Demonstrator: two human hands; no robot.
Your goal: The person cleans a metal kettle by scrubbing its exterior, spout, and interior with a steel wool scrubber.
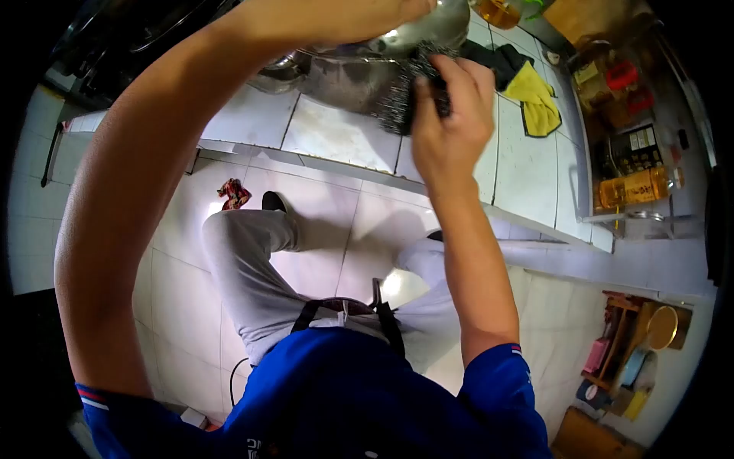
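At the upper left, dark, glossy kitchen equipment [145,34] is only dimly shown, its details lost in shadow; below and to the right of it, a crumpled red patterned cloth [233,194] is seen on the pale tiled floor [329,229], near a dark shoe [275,202]. Above the floor, a shiny metal vessel [340,80] is placed on the white-tiled counter [329,136], near its front edge; the vessel is partly covered by the left forearm [260,34] and cut off by the top of the view. The left hand [397,11] is held over the vessel at that same upper edge; since its fingers are mostly out of view, how far they are opened, and whether anything is gripped, cannot be told. Against the vessel's right side a dark wiry scouring pad [399,96] is held by the right hand [459,126], whose thumb and fingers are closed around it. Just beyond, a dark cloth [497,63] is laid on the counter, touched by a yellow cloth [539,103]; at the far right, a bottle of amber liquid [636,187] is kept among other containers.
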